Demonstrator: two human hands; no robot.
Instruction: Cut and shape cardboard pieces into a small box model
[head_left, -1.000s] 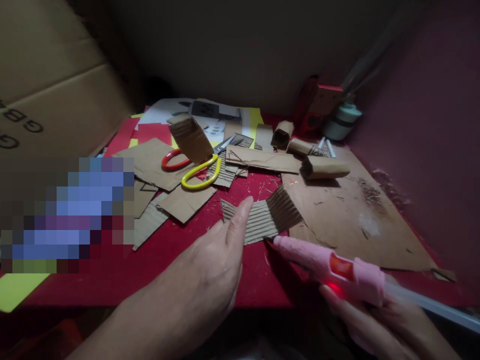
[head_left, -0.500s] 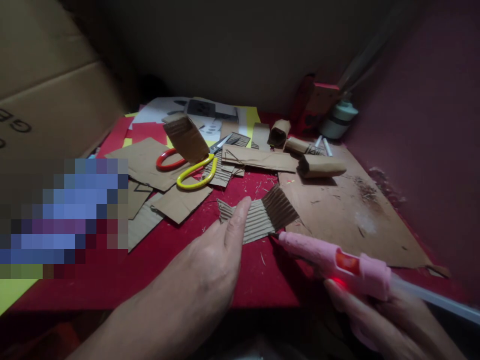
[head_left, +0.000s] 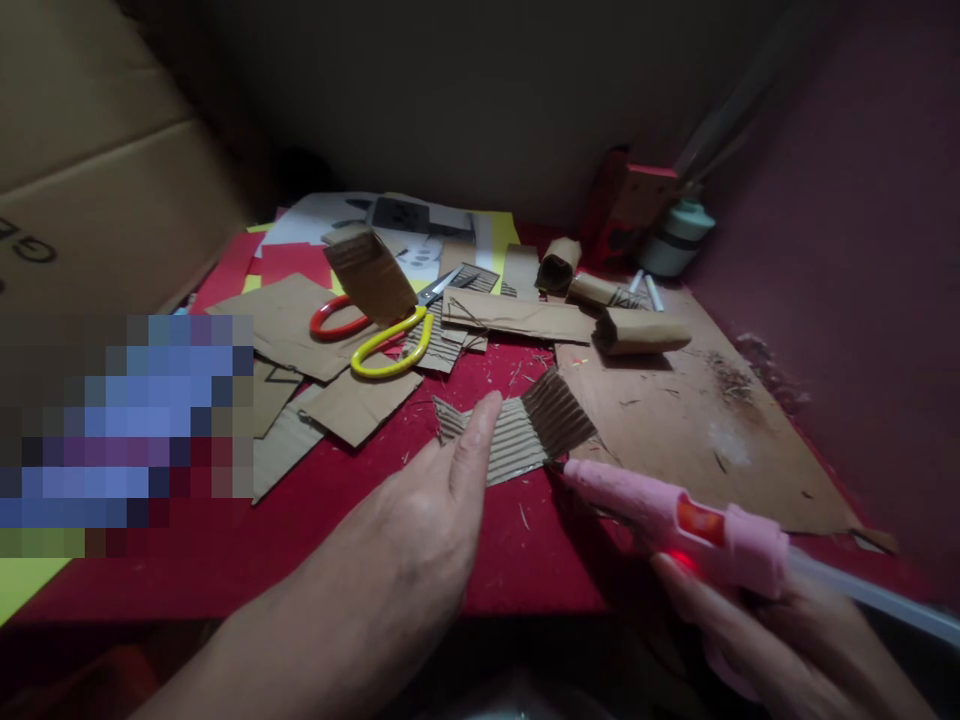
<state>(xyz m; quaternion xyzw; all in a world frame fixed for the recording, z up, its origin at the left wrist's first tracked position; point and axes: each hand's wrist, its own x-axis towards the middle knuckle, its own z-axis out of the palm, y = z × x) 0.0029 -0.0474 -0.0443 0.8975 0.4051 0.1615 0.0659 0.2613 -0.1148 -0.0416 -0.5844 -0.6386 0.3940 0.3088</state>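
A small folded piece of corrugated cardboard, its ridged side facing me, is gripped at its left part by my left hand. The thumb lies on top of the ridges; the other fingers are hidden behind. My right hand is wrapped round the handle of a pink glue gun. A red light glows under its body, and a clear glue stick sticks out of its back. The gun's dark nozzle is at the cardboard's lower edge, near the fold; whether they touch I cannot tell.
Scissors with red and yellow handles lie among cardboard scraps on the red table. Rolled cardboard tubes and a large flat cardboard sheet are on the right. A green bottle stands behind. A big carton rises at left.
The glue gun's nozzle has shifted slightly to the right along the cardboard's lower edge, towards the fold. My left hand and the cardboard have stayed nearly still.
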